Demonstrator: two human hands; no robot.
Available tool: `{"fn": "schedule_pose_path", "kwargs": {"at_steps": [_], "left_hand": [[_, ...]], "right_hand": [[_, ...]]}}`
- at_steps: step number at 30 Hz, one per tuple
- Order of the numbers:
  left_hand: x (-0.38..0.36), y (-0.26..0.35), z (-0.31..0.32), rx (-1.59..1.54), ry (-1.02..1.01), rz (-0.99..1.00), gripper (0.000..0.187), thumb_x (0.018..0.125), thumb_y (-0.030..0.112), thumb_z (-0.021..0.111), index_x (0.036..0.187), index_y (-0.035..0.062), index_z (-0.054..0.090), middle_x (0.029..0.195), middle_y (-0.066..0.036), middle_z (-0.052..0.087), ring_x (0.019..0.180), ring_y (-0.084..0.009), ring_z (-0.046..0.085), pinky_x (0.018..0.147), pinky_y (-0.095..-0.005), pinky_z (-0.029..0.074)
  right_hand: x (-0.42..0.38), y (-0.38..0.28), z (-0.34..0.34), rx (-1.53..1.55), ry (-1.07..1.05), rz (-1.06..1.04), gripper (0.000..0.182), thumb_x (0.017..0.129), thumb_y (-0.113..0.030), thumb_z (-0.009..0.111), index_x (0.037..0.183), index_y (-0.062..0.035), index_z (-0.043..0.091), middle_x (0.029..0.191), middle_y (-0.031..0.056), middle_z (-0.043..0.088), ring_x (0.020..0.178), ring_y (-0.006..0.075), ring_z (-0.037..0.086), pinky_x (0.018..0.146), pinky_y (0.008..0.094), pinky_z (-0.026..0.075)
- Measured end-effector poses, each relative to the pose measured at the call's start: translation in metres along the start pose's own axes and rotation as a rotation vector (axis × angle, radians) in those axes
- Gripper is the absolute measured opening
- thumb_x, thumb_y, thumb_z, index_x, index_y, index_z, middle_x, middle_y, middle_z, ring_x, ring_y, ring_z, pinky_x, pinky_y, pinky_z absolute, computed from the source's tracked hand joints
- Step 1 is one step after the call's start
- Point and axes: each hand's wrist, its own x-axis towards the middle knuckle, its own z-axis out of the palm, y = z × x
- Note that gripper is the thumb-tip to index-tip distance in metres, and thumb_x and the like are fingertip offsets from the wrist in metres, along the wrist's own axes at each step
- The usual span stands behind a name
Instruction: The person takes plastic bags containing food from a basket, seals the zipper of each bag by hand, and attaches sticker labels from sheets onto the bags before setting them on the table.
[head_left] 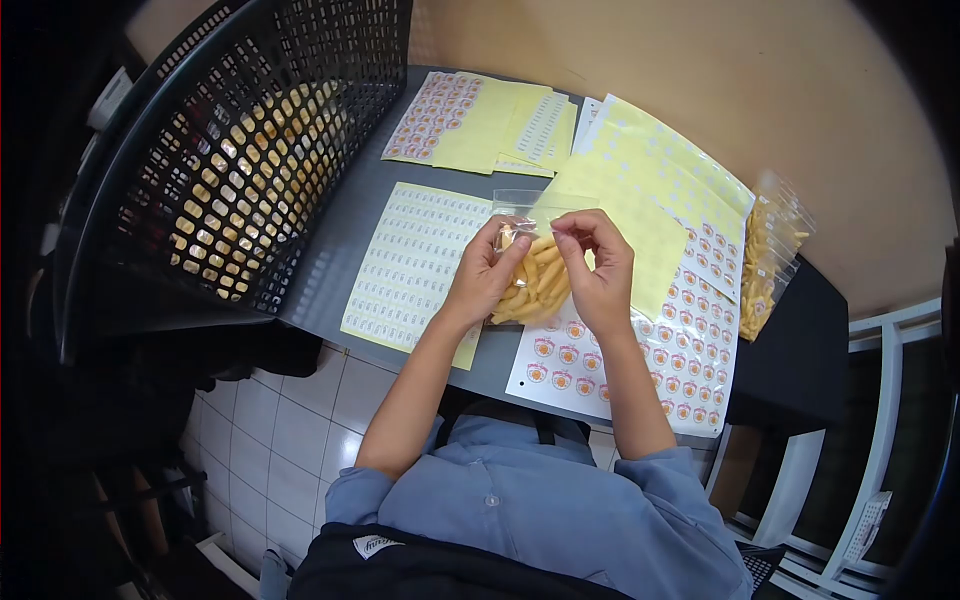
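Grey table (pixel 338 245) below; my left hand (pixel 484 276) and right hand (pixel 603 278) pinch the snack-filled bag (pixel 541 284); uneven pulling could tear its film.

A tan wall (pixel 700 50) rises behind the dark table (pixel 330 250) above a white tiled floor (pixel 285 420).

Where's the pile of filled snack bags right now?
Head view, right side: the snack bags lie just right of the round-sticker sheet, near the tan wall, beyond the right hand.
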Motion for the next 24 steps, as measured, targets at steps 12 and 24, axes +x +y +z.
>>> {"fn": "schedule_pose_path", "kwargs": {"at_steps": [12,24], "left_hand": [[0.002,-0.007,0.002,-0.073,0.006,0.085,0.027,0.081,0.000,0.047,0.108,-0.0019,0.044,0.096,-0.007,0.054,0.086,-0.0083,0.053,0.075,-0.0202,0.043],[-0.004,-0.006,-0.001,0.031,0.056,0.072,0.022,0.087,0.011,0.039,0.101,-0.0020,0.051,0.091,-0.003,0.055,0.077,-0.0038,0.049,0.066,-0.0161,0.039]], "right_hand": [[0.024,-0.016,-0.002,-0.261,-0.317,0.045,0.044,0.072,-0.002,0.055,0.112,0.0017,0.038,0.068,0.0112,0.057,0.059,0.0194,0.055,0.057,0.0285,0.044],[0.032,-0.010,0.006,-0.376,-0.384,0.078,0.052,0.070,-0.005,0.057,0.116,0.0008,0.034,0.068,0.0106,0.058,0.061,0.0215,0.059,0.056,0.0294,0.045]]}}
